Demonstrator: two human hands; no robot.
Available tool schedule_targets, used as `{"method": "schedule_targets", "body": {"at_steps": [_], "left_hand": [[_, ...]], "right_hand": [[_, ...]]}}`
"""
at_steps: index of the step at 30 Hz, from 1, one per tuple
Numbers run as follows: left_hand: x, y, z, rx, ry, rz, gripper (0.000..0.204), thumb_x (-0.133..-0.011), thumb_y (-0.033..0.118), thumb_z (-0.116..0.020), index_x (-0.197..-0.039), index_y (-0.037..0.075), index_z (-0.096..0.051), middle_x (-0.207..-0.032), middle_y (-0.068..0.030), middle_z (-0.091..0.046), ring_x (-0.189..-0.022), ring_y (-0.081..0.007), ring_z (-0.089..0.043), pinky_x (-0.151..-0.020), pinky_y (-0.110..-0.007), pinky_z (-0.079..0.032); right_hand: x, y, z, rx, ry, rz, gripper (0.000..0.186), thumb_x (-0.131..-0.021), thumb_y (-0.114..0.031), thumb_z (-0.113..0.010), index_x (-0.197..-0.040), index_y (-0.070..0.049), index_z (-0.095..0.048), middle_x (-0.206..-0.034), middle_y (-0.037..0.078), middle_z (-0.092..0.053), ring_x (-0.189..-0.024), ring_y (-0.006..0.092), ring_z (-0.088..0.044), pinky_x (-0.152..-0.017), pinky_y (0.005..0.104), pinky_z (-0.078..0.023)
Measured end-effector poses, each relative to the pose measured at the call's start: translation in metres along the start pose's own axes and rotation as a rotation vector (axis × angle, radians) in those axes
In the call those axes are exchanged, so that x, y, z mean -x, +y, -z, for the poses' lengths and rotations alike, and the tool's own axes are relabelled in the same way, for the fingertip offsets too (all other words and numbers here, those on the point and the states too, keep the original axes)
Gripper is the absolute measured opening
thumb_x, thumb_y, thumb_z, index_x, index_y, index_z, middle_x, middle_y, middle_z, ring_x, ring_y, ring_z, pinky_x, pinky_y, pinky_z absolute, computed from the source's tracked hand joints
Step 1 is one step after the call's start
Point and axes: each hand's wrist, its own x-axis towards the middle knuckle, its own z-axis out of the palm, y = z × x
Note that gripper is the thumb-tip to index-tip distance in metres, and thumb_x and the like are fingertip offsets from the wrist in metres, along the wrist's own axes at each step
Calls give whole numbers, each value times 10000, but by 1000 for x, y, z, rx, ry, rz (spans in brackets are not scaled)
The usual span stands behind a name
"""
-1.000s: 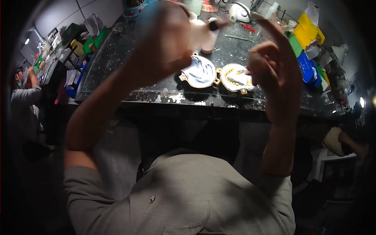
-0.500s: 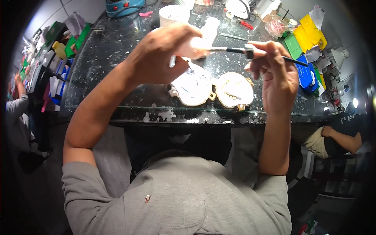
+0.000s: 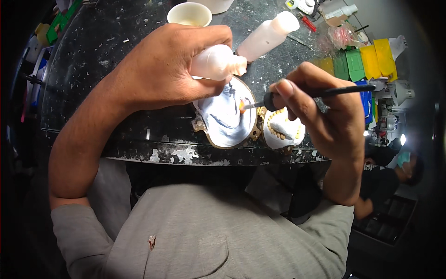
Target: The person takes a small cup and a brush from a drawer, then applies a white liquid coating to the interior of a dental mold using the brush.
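My left hand [image 3: 158, 69] is closed round a translucent pale bottle [image 3: 211, 63], tipped above the left metal flask half [image 3: 200, 123]. Its bed of pale blue-white plaster [image 3: 223, 130] has a horseshoe-shaped recess. My right hand [image 3: 320, 116] grips a slim black-handled brush [image 3: 348, 88], its tip at an orange-red wet patch [image 3: 242, 105] on the plaster's right side. To the right lies the second flask half [image 3: 283, 132], holding white plaster with an arch of yellowish teeth, partly behind my right hand.
Behind stand another pale bottle [image 3: 262, 42] and a white cup [image 3: 189, 11] on the scuffed black bench [image 3: 83, 56]. Yellow [image 3: 384, 58] and green bins, tools and plastic bags line the back right, green bins the far left. Another person [image 3: 385, 181] in dark clothing is at the right.
The brush has moved from the held bottle's mouth down onto the left flask's plaster, where an orange-red patch now shows. The view has shifted, and the person at right shows more.
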Motion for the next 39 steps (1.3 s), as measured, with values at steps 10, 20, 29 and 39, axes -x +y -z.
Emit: {"method": "schedule_targets", "body": {"at_steps": [10, 20, 29, 39], "left_hand": [[4, -1, -6, 43, -105, 43, 313, -736, 116, -803, -945, 42, -581, -802, -108, -640, -741, -256, -669, -665, -337, -514], [0, -2, -7, 111, -141, 107, 310, -712, 78, -784, -946, 38, -583, -794, -120, -630, -734, -254, -662, -659, -338, -503], [2, -4, -7, 113, -139, 120, 300, -727, 94, -781, -942, 38, -580, -782, -114, -615, -726, -241, -643, -664, -328, -495], [4, -4, -8, 90, -138, 98, 297, -734, 91, -778, -949, 41, -579, -775, -111, -613, -718, -229, -638, -666, -329, -501]], "right_hand": [[-11, 0, -2, 69, 26, 42, 262, -936, -182, -664, -832, 57, -666, -683, 54, -649, -530, 79, -555, -474, 220, -427], [-12, 21, -14, -151, -39, 374, 298, -938, -190, -642, -871, 100, -655, -766, 158, -706, -634, 140, -682, -520, 224, -530], [-5, -9, 0, -160, -87, -10, 315, -916, -230, -672, -872, 82, -681, -762, 166, -707, -632, 173, -700, -540, 259, -555], [-3, -4, -13, -175, 16, 183, 277, -862, -189, -714, -790, 76, -674, -692, 146, -698, -578, 191, -685, -522, 275, -533]]}}
